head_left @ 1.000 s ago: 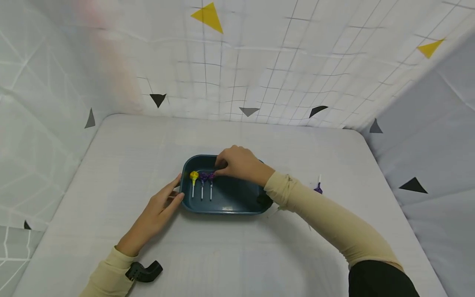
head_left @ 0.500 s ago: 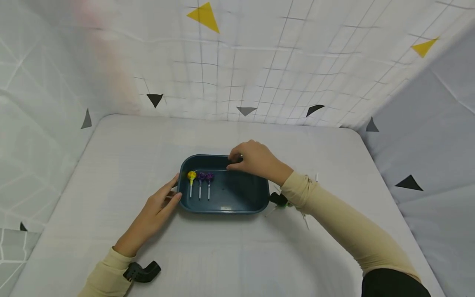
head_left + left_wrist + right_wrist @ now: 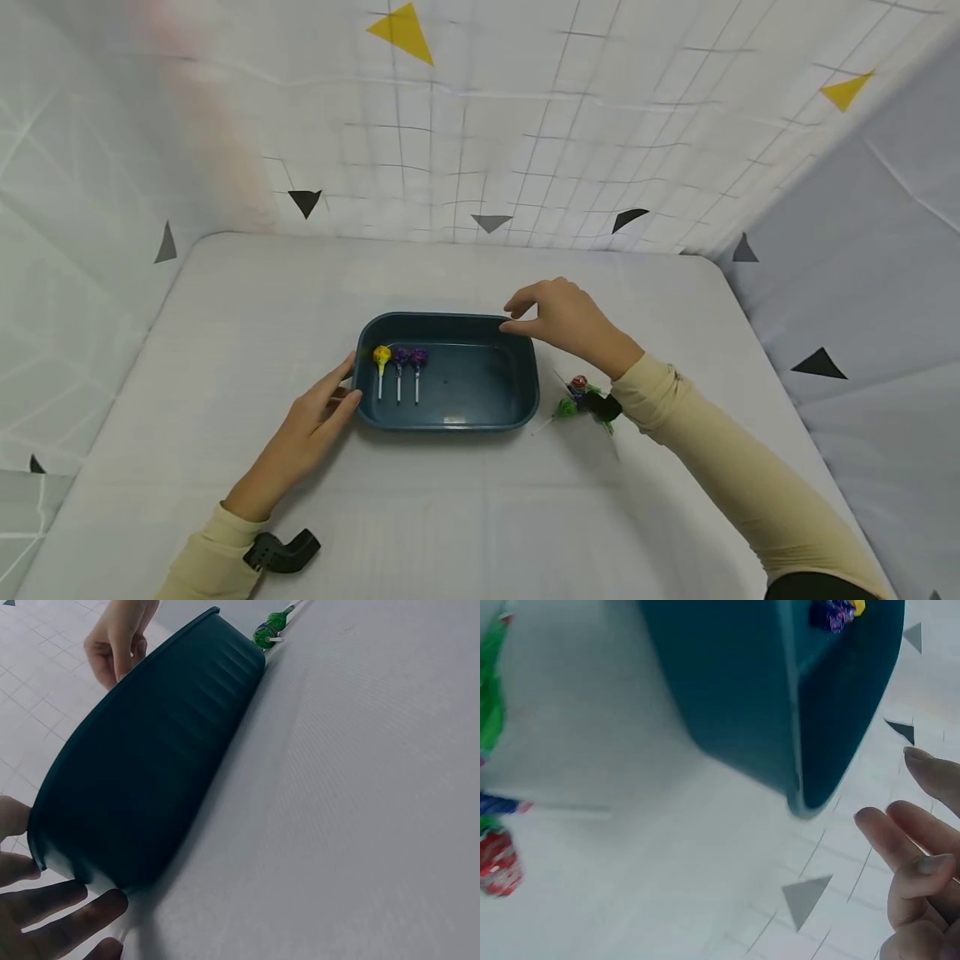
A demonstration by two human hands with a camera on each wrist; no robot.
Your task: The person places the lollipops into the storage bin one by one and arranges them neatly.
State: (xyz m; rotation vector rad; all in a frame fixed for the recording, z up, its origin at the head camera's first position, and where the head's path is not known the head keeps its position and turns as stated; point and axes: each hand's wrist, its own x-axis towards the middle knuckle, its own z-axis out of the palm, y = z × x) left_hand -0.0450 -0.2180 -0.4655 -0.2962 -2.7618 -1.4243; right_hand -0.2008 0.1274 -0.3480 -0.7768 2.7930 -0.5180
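Observation:
A dark teal tray (image 3: 480,412) rests on the white table. Inside, at its left end, a yellow lollipop (image 3: 382,357) and two purple lollipops (image 3: 417,358) lie side by side, sticks toward the person. My left hand (image 3: 307,429) touches the tray's left end with spread, relaxed fingers; in the left wrist view its fingertips (image 3: 105,904) are against the tray wall. Over the tray's far right corner my right hand (image 3: 570,321) hovers, thumb and fingers parted and holding nothing. The right wrist view shows the same gap between its thumb and fingers (image 3: 874,825).
Right of the tray lies a loose pile of lollipops, among them a green one (image 3: 566,407) and a red one (image 3: 579,382), partly hidden by the black wrist device (image 3: 602,407). Another black wrist device (image 3: 281,552) is on the left wrist. Patterned white cloth walls (image 3: 480,125) surround the table.
My right hand has moved right, from inside the tray to above its far right corner, bringing the lollipop pile into sight. The left hand has stayed on the tray's left end.

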